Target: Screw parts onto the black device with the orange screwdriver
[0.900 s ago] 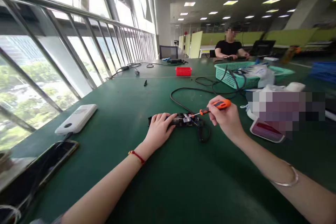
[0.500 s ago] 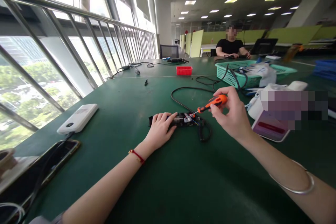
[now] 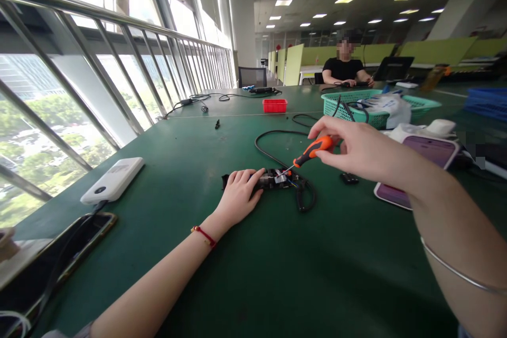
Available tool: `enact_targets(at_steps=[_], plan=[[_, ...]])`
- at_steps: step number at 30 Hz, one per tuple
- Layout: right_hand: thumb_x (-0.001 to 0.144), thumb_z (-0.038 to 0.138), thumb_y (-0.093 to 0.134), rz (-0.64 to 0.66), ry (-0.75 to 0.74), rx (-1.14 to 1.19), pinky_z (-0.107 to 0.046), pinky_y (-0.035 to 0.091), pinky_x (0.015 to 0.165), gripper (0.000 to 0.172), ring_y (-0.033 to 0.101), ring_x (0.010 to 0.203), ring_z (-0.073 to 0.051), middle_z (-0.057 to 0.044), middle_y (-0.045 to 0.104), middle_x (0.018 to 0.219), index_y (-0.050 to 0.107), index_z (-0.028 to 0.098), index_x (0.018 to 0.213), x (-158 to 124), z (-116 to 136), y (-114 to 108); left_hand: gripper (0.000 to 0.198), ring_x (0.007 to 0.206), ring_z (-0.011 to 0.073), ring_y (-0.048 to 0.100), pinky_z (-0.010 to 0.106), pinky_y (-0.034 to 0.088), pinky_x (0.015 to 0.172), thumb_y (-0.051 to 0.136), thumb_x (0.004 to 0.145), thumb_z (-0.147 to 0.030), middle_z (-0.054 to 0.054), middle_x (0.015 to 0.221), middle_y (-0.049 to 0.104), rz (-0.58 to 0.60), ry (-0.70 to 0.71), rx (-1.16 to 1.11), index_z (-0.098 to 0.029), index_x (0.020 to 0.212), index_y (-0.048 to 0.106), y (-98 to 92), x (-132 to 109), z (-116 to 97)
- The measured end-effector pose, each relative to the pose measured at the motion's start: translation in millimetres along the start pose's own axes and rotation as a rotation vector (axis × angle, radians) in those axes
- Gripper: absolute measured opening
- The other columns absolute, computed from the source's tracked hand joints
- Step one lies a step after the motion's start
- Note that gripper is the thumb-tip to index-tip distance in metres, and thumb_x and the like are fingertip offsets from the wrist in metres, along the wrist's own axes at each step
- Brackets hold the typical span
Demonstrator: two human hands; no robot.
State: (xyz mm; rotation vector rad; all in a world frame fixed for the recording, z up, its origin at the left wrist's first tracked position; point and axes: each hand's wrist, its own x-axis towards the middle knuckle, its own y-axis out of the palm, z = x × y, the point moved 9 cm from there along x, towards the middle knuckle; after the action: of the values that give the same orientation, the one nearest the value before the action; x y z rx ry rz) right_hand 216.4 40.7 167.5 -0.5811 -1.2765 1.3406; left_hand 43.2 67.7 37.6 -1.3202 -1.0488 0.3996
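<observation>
My left hand (image 3: 240, 195) lies over the left half of an opened black electrical device (image 3: 271, 179), fingers wrapped across it and pressing it to the table. Wires and small parts show in its uncovered right end. A black cord (image 3: 258, 140) runs from that end and loops behind it. My right hand (image 3: 344, 142) is closed on the orange and black handle of a screwdriver (image 3: 311, 152). The screwdriver slants down to the left, its shaft reaching the exposed inner parts. Exactly where the tip touches is too small to tell.
Right of the device lie a small black part (image 3: 349, 178) and a purple phone-like object (image 3: 392, 196). Farther back are a red tray (image 3: 274, 106), a green basket (image 3: 356, 107) and a blue basket (image 3: 487, 105). A white power bank (image 3: 113, 180) lies left. Someone sits across the table (image 3: 190, 137).
My right hand has turned over and shifted, its wrist now higher, and the screwdriver handle has rotated in its fingers. The small black part has come into sight. My left hand stays on the device.
</observation>
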Motion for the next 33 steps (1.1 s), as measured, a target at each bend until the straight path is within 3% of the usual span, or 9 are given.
enact_targets(at_steps=[2, 5, 12, 15, 19, 23, 27, 30, 33], plan=[[0.081, 0.04, 0.048, 0.036, 0.042, -0.064, -0.022, 0.028, 0.041, 0.016, 0.046, 0.041, -0.011, 0.004, 0.058, 0.059, 0.054, 0.027, 0.088, -7, 0, 6, 0.045, 0.11, 0.0239, 0.045, 0.042, 0.031, 0.099, 0.044, 0.088, -0.028, 0.007, 0.119, 0.051, -0.002, 0.005, 0.0, -0.021, 0.132, 0.039, 0.5, -1, 0], [0.089, 0.043, 0.031, 0.013, 0.118, -0.146, -0.023, 0.024, 0.04, 0.028, 0.043, 0.036, -0.013, 0.004, 0.05, 0.046, 0.052, 0.024, 0.089, -15, -4, 10, 0.046, 0.109, 0.024, 0.045, 0.041, 0.032, 0.099, 0.044, 0.088, -0.028, 0.007, 0.119, 0.051, -0.001, 0.004, 0.004, -0.021, 0.132, 0.039, 0.9, -2, 0], [0.082, 0.033, 0.049, -0.1, 0.002, -0.049, -0.023, 0.034, 0.048, 0.033, 0.054, 0.054, -0.014, -0.001, 0.066, 0.083, 0.041, 0.025, 0.113, -17, -1, 2, 0.045, 0.11, 0.0244, 0.045, 0.042, 0.031, 0.1, 0.045, 0.087, -0.028, 0.007, 0.118, 0.052, 0.008, -0.004, 0.0, -0.021, 0.132, 0.04, -2.5, -2, -2], [0.085, 0.041, 0.044, -0.055, 0.03, -0.092, -0.023, 0.03, 0.045, 0.025, 0.049, 0.046, -0.013, 0.001, 0.062, 0.064, 0.05, 0.025, 0.103, -17, 1, 6, 0.046, 0.11, 0.0244, 0.045, 0.042, 0.032, 0.1, 0.045, 0.087, -0.028, 0.007, 0.118, 0.052, 0.009, -0.003, -0.004, -0.021, 0.132, 0.04, -2.7, -2, -1], [0.091, 0.045, 0.028, -0.08, 0.084, -0.239, -0.025, 0.023, 0.043, 0.038, 0.047, 0.043, -0.016, 0.001, 0.05, 0.046, 0.059, 0.023, 0.082, -18, 6, 9, 0.046, 0.109, 0.0243, 0.045, 0.042, 0.032, 0.099, 0.045, 0.087, -0.027, 0.007, 0.119, 0.051, 0.0, -0.002, -0.006, -0.021, 0.131, 0.04, -2.8, -2, 0], [0.086, 0.037, 0.04, -0.202, -0.014, -0.149, -0.024, 0.03, 0.046, 0.025, 0.054, 0.052, -0.016, 0.0, 0.06, 0.062, 0.051, 0.022, 0.104, -20, 20, 2, 0.045, 0.109, 0.0244, 0.045, 0.042, 0.032, 0.099, 0.045, 0.086, -0.027, 0.007, 0.118, 0.051, -0.001, -0.002, -0.005, -0.022, 0.131, 0.04, -2.8, -1, 0], [0.082, 0.027, 0.046, -0.207, -0.133, -0.075, -0.025, 0.039, 0.054, 0.029, 0.059, 0.065, -0.017, -0.004, 0.065, 0.087, 0.045, 0.022, 0.11, -21, 29, -1, 0.045, 0.109, 0.0243, 0.045, 0.042, 0.032, 0.099, 0.045, 0.086, -0.028, 0.007, 0.118, 0.052, -0.001, 0.0, -0.01, -0.022, 0.131, 0.04, -2.5, 0, 0], [0.087, 0.035, 0.04, -0.118, -0.094, -0.174, -0.025, 0.032, 0.048, 0.022, 0.055, 0.054, -0.017, -0.001, 0.06, 0.063, 0.051, 0.023, 0.102, -19, 25, 6, 0.046, 0.11, 0.0245, 0.044, 0.042, 0.031, 0.099, 0.045, 0.087, -0.029, 0.007, 0.119, 0.051, 0.0, 0.001, -0.01, -0.022, 0.132, 0.039, -2.3, -1, 1], [0.091, 0.041, 0.033, -0.078, -0.014, -0.209, -0.024, 0.025, 0.044, 0.028, 0.05, 0.044, -0.017, 0.002, 0.053, 0.049, 0.055, 0.023, 0.094, -18, 16, 10, 0.046, 0.11, 0.0247, 0.044, 0.043, 0.031, 0.1, 0.045, 0.087, -0.029, 0.007, 0.118, 0.051, 0.006, -0.001, -0.008, -0.021, 0.132, 0.039, -2.1, -1, 1]])
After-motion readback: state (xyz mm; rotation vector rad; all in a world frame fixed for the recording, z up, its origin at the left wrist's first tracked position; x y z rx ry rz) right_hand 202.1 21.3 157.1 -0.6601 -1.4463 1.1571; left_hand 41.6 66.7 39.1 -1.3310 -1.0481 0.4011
